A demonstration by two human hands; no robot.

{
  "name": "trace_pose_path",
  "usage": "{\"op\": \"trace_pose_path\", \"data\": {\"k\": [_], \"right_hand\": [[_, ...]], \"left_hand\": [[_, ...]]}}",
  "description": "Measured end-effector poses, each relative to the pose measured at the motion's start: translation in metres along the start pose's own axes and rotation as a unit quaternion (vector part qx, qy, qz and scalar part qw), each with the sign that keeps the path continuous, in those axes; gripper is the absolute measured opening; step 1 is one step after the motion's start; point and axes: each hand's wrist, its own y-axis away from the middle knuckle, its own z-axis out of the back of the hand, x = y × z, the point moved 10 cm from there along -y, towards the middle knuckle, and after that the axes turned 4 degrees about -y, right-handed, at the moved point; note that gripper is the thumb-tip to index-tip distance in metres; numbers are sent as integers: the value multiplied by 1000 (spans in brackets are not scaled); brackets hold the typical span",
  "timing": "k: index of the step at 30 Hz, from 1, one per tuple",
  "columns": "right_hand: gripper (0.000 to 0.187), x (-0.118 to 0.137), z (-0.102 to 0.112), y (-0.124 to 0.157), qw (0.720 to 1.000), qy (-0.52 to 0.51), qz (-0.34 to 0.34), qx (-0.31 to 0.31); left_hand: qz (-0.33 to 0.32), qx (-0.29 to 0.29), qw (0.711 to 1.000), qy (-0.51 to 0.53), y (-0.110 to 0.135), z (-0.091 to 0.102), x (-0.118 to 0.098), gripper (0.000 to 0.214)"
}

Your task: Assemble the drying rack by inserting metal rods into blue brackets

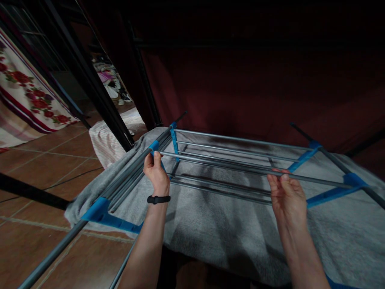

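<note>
A drying rack made of grey metal tubes (228, 162) and blue plastic brackets (327, 194) lies over a grey blanket (210, 228). My left hand (157, 170), with a black band on its wrist, closes its thumb and fingers at the left end of the front cross tube, against a small blue bracket (154, 146). Toward that tube's right part, my right hand (287, 194) pinches it between thumb and fingers. Several parallel tubes (129, 182) run along the rack's left side, down to a larger blue bracket (99, 210).
Beyond the rack rises a dark red panel (240, 96). Dark posts (87, 76) stand at the left. Brown floor tiles (45, 168) lie beside the blanket, with a striped cloth (105, 138) and a flowered cloth (33, 92) farther off.
</note>
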Motion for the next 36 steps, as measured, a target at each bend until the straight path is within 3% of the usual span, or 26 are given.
{"op": "trace_pose_path", "data": {"k": [3, 7, 9, 12, 15, 17, 20, 23, 28, 36], "right_hand": [[21, -2, 1, -2, 1000, 0, -18, 5], [21, 1, 3, -5, 1000, -13, -17, 16], [19, 2, 3, -7, 999, -16, -24, 26], [13, 5, 5, -9, 998, -20, -39, 35], [16, 12, 14, -14, 998, -27, -39, 28], [13, 16, 22, -19, 999, -31, -32, 20], [11, 20, 29, -25, 999, -34, -21, 17], [18, 23, 30, -26, 999, -35, -5, 18], [22, 22, 25, -26, 1000, -20, -6, 6], [22, 22, 22, -27, 1000, -15, -12, -3]], "left_hand": [[-39, -11, 997, -59, 6, 4, -6, 41], [-87, -101, 987, -88, 22, 26, -16, 31], [-119, -111, 980, -111, 34, 29, -26, 24], [-268, -3, 947, -177, 62, 2, -62, 15], [-423, 140, 865, -232, 103, -39, -89, 22], [-462, 207, 823, -257, 118, -60, -93, 33], [-476, 271, 791, -273, 119, -81, -92, 38], [-477, 298, 784, -262, 110, -90, -90, 35], [-440, 309, 817, -207, 93, -94, -82, 29], [-429, 295, 827, -212, 88, -95, -77, 34]]}}
